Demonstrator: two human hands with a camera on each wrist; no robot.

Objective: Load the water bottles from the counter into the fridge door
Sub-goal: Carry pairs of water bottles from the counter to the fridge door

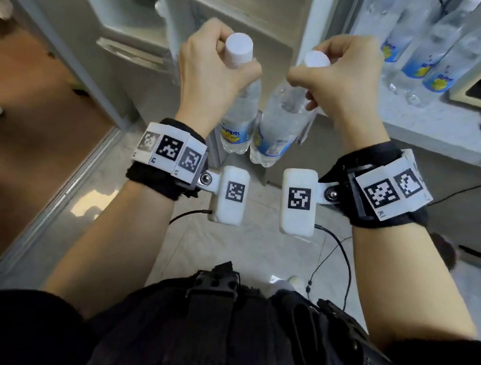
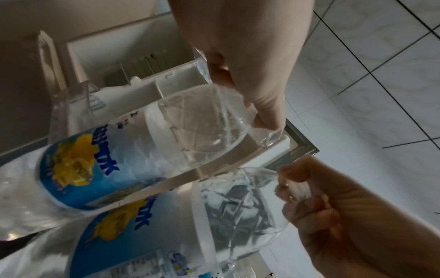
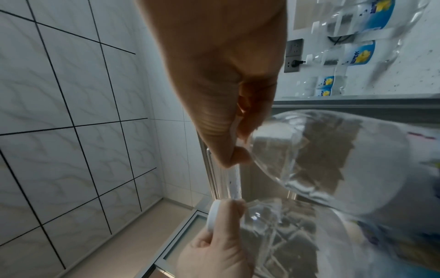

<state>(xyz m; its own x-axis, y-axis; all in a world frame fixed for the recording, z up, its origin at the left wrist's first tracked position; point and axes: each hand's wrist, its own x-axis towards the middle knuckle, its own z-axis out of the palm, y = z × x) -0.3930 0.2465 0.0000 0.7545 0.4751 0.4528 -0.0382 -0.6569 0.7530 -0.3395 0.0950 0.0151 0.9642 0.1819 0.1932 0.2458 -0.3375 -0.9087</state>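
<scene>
water bottles [image 1: 238, 118] hang by necks inside curled fingers [image 1: 212, 47].

Necks of both held bottles [image 1: 239, 110] are hidden by the hands [image 1: 214, 70]. Label text is too blurred to be read. Bottles on the surface [image 1: 421, 52] are cut off by top edge. Fridge door shelf [image 2: 147, 82] is partly covered; bottle bases cropped in wrist views.

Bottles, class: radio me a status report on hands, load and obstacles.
Left hand grips one bottle by the neck; right hand grips another. Both hang over the floor by the fridge door. More bottles on counter. Nothing blocking.
</scene>
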